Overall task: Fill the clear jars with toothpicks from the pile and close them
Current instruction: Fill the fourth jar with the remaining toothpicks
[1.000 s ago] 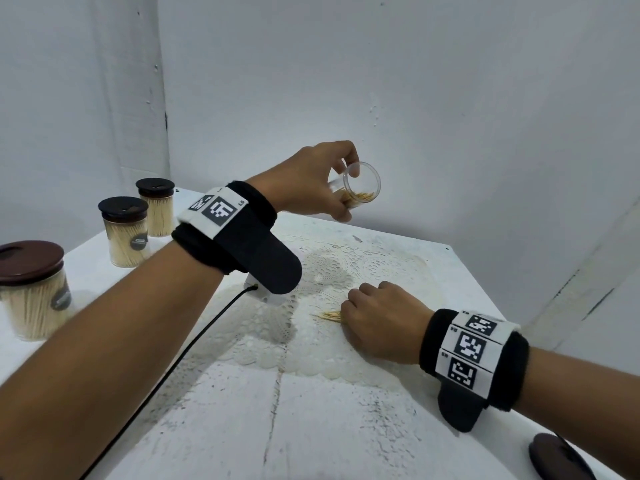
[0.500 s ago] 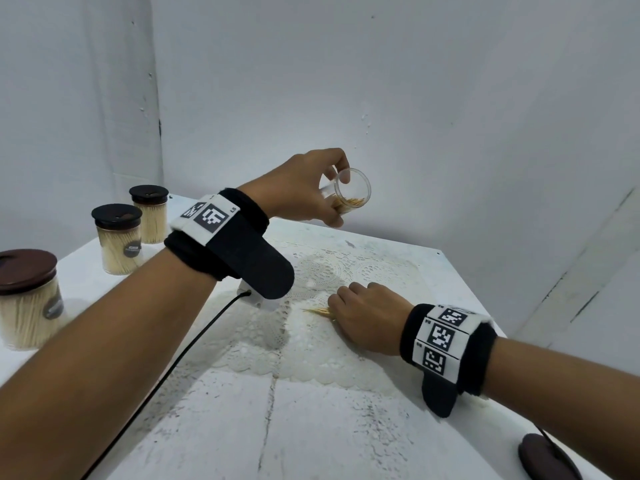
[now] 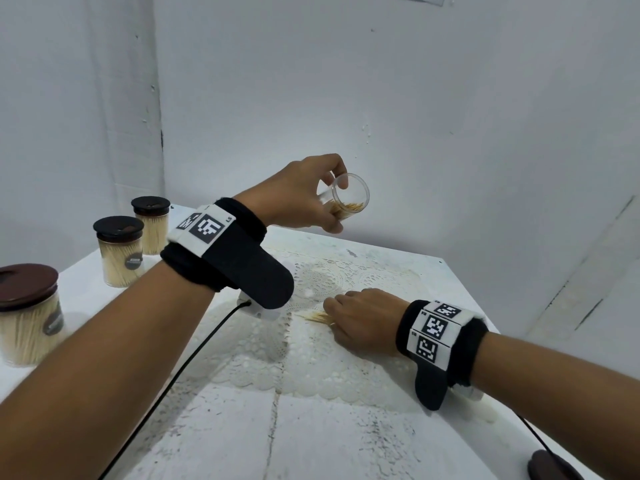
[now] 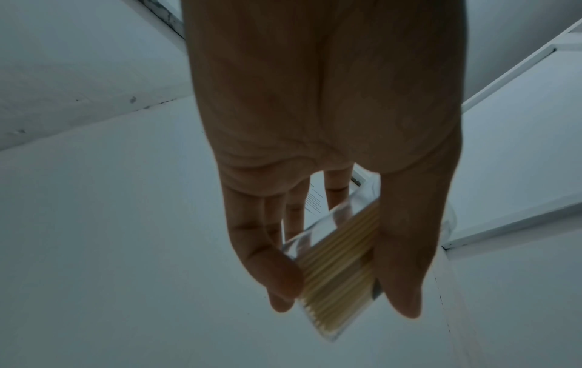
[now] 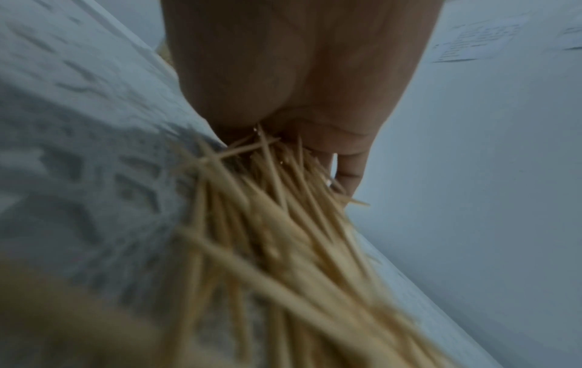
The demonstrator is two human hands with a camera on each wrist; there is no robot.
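My left hand [image 3: 298, 195] holds a small clear plastic jar [image 3: 348, 199] up above the white table [image 3: 214, 427], fingers and thumb curled round its wall. It is tipped on its side, its open mouth toward me, with a thin layer of pale wooden toothpicks [image 4: 340, 271] lying along its lower wall.

My right hand [image 3: 363, 320] rests knuckles-up on the white lace doily [image 3: 311, 368], fingers curled over the loose pile of toothpicks [image 3: 317, 317], gathering a bunch against the palm.

At the table's left edge stand three lidded clear jars [image 3: 121, 251] with dark brown lids, all packed full of toothpicks. A separate dark brown lid [image 3: 550, 467] lies near the right corner.
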